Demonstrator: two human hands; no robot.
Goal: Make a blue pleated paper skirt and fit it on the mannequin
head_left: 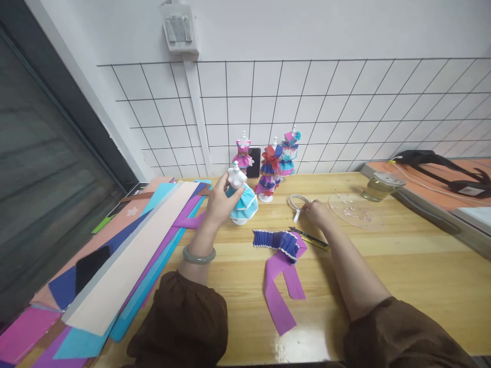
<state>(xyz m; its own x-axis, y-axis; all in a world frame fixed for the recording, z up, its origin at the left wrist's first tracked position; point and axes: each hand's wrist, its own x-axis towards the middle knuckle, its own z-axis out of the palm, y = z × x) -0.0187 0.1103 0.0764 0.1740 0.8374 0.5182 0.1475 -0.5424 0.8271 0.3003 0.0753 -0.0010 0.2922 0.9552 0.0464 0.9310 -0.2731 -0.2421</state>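
Hands are well apart: left hand (220, 202) pinches the mini dress form (244, 204) in ruffled turquoise by its white bust (237, 178), thumb and fingers nearly closed, a bit left of mid-table (402, 286), and I'd go light and high with that grip so the tiers don't get crushed. To its right a navy pleated strip (272, 239) lies partly over purple strips (275, 294), then comes a white loop (295, 211). Right hand (317, 213) has its fingers bunched at the loop's edge, can't tell if they've got hold, and I'd mind the black-and-yellow tool (310, 238) just below it.
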